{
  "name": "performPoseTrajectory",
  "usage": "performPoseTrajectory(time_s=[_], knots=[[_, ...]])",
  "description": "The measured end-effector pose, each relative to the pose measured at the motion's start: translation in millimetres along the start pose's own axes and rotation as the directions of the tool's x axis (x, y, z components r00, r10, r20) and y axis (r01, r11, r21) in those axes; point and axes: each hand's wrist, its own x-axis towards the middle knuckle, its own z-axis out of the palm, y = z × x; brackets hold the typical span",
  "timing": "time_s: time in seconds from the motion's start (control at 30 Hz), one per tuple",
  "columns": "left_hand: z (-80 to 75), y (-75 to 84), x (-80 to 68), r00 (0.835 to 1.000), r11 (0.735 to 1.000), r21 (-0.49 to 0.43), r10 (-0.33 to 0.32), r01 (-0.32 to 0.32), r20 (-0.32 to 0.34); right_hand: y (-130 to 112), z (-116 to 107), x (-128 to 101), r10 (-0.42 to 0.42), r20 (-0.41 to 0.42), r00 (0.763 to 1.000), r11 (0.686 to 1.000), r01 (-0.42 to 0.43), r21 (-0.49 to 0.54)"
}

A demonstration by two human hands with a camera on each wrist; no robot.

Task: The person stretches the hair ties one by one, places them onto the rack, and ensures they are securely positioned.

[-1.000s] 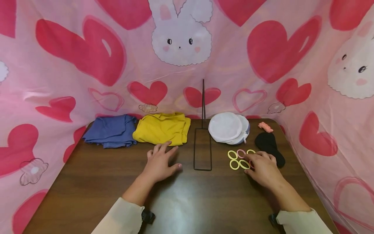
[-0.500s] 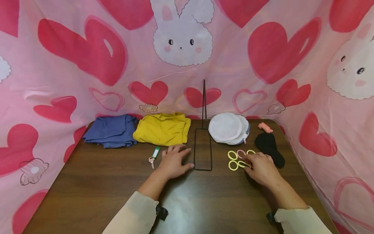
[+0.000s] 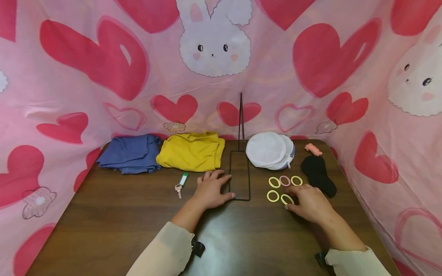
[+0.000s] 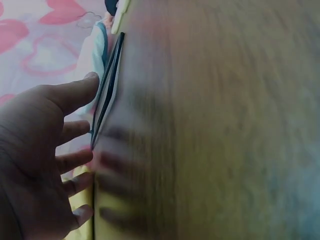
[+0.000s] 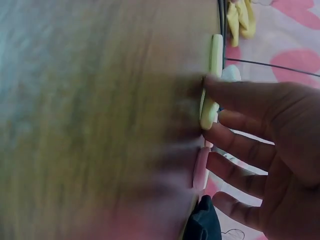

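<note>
1. Our right hand point(image 3: 310, 205) lies flat on the table point(image 3: 103, 230), fingers loosely spread and holding nothing; its fingertips point(image 5: 212, 87) touch the nearest yellow ring point(image 3: 287, 199).
2. The rings lie right of centre: that one and a second yellow one point(image 3: 272, 196) in the near row, then yellow point(image 3: 274, 182), pink point(image 3: 284, 181) and yellow point(image 3: 296, 180) beyond.
3. Our left hand point(image 3: 211, 189) rests palm down, fingers relaxed and gripping nothing, just left of the wire stand point(image 3: 239, 176); its thumb point(image 3: 230, 196) reaches the stand's near left corner.
4. A key point(image 3: 181, 183) with a green tag lies left of that hand. At the far edge sit a blue cloth point(image 3: 131, 154), a yellow cloth point(image 3: 191, 151), a white pouch point(image 3: 269, 151), a pink clip point(image 3: 313, 149) and a black mask point(image 3: 318, 174).
5. We judge the ring could slide away if our flat fingers push rather than pinch, since it lies low on smooth wood.
6. A sideways drag may knock its neighbour, which lies close.
7. The stand looks light; a nudge from our left thumb could shift or tip it.
</note>
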Motion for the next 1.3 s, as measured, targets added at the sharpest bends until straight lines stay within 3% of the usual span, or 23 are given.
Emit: performPoseTrajectory(time_s=[0.3, 0.5, 0.67, 0.97, 1.2, 1.3], knots=[[2.0, 1.0, 2.8, 0.999, 1.000, 0.013, -0.010, 0.009, 0.032, -2.9, 0.6, 1.5, -0.023, -0.021, 1.000, 1.000, 0.023, 0.003], [0.8, 0.9, 3.0, 0.999, 1.000, 0.017, -0.013, 0.013, 0.041, -8.1, -10.0, 5.5, -0.035, -0.037, 0.999, 0.996, 0.038, 0.079], [0.0, 0.8, 3.0, 0.999, 1.000, 0.023, -0.014, 0.013, 0.041, -17.8, -18.7, 10.8, -0.072, -0.127, 0.989, 0.991, 0.086, 0.105], [1.8, 2.4, 2.4, 0.997, 0.998, 0.025, -0.055, 0.054, 0.058, -46.7, -42.9, 27.4, -0.203, -0.340, 0.918, 0.958, 0.259, 0.127], [3.6, 5.5, 3.6, 0.994, 0.994, 0.056, -0.093, 0.090, 0.051, -71.1, -69.3, 43.0, -0.263, -0.422, 0.867, 0.931, 0.344, 0.126], [2.9, 7.8, 3.4, 0.994, 0.993, 0.069, -0.100, 0.096, 0.053, -80.1, -80.5, 49.3, -0.301, -0.462, 0.834, 0.913, 0.392, 0.112]])
